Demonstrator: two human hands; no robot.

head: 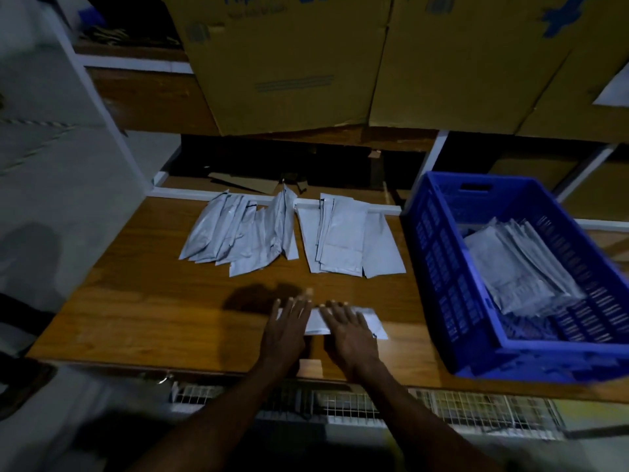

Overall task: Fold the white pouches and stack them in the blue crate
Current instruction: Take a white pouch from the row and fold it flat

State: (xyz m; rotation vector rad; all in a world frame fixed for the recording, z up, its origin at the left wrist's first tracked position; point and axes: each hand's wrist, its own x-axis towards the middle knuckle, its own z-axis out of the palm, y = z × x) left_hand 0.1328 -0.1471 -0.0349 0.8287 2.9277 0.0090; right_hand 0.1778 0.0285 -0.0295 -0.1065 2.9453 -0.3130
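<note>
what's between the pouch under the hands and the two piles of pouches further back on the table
Only bare wooden table, in the head view: nothing lies between the pressed pouch and the left pile or right pile.

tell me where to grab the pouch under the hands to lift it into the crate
Probably its right end: the pouch lies flat on the table, and that end sticks out past the right hand, nearest the blue crate. Come from the right, fingers pinching the edge.

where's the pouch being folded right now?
In the head view the pouch lies flat on the wooden table near its front edge, pressed under the left hand and right hand, left of the blue crate.
</note>
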